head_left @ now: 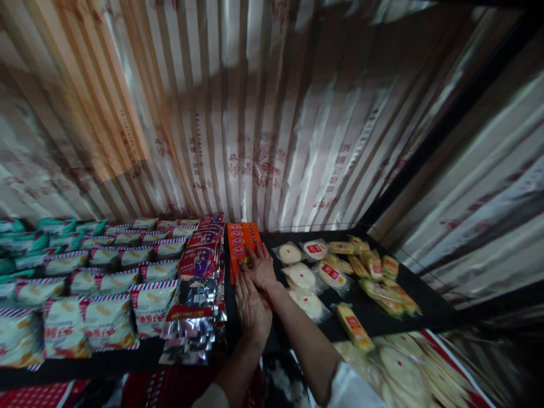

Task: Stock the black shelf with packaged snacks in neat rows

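Observation:
Orange packets [243,235] with white oval logos lie in a column on the black shelf, just right of a stack of dark red and silver packets [199,260]. My right hand [260,269] rests over the orange packets, its fingers stretched apart. A small yellow-green patch shows by its fingers; I cannot tell what it is. Beside and below it, my left hand [253,309] lies with its fingers extended towards the packets' near end. The two hands touch or overlap slightly. Part of the orange packets is hidden beneath them.
Rows of white snack bags [108,320] and green bags [57,226] fill the left. Clear-wrapped round flatbreads [301,276] and yellow packs [355,326] lie on the right. More flatbreads [399,368] are heaped lower right. Printed corrugated sheeting [263,113] rises behind the shelf.

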Demonstrator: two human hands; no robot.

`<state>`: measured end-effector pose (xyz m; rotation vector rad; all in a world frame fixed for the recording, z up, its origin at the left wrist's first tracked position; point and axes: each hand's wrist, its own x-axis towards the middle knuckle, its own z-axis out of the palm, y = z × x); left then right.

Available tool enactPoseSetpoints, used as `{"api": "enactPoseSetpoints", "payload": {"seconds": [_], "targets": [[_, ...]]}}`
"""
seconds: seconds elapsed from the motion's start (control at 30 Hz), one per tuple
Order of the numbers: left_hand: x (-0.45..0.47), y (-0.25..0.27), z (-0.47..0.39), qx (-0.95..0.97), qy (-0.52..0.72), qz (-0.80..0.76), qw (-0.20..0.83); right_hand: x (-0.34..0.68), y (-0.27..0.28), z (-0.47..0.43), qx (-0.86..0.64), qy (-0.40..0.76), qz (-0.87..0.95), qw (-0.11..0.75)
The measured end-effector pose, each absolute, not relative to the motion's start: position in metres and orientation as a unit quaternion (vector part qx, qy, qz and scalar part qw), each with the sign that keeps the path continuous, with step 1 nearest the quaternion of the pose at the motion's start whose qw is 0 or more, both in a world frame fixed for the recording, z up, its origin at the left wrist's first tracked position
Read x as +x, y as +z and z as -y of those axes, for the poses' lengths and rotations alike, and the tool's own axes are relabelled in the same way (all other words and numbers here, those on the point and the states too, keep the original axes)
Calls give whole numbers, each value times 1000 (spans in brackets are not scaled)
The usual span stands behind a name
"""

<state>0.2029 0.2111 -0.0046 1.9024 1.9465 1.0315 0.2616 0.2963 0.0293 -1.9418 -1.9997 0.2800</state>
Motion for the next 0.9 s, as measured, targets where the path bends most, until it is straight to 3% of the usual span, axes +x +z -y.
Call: {"api": "enactPoseSetpoints", "payload": {"seconds": [0.33,0.63,0.77,0.9], "targets": [[185,22,-157,670,392,-591,217,259,29,-249,-614,76,655,434],[114,0,-56,704,433,-484,287,212,21,-123,-586,175,608,506],[70,-21,-27,701,361,-526,319,181,-5,-78,-582,200,648,448],[23,-47,-29,698,157,-607,346,149,-39,-66,-589,306,716,217]]}}
